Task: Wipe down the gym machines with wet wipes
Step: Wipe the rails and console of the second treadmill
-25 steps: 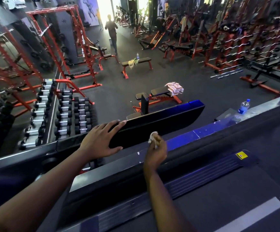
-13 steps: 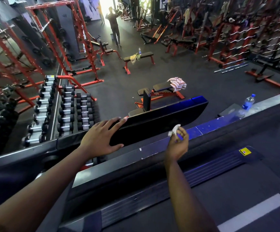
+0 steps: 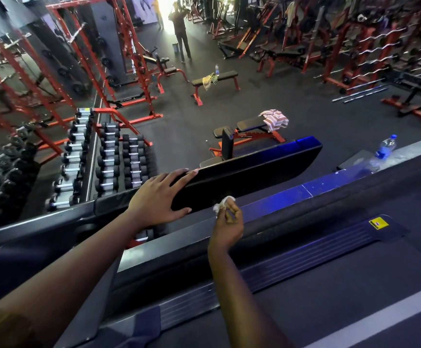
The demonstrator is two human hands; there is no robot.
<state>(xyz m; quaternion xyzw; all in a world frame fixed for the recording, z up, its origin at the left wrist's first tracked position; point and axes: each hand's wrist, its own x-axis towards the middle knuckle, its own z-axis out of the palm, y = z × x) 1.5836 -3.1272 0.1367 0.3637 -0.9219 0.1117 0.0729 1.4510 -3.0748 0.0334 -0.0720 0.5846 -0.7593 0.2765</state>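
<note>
Over treadmill rail (image 3: 304,192), wet wipe (image 3: 221,204) pinched atop right hand (image 3: 228,226), left hand (image 3: 159,197) flat on black pad (image 3: 254,172)

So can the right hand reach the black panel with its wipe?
Probably yes: right hand and wipe sit just beside the black panel, nothing between; left hand covers only its left end.

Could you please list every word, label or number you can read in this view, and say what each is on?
Nothing is legible.
Yellow sticker on the treadmill: too small to read.
Blue label on the water bottle: blurred.
Dark marking on the red bench frame: blurred.
</note>
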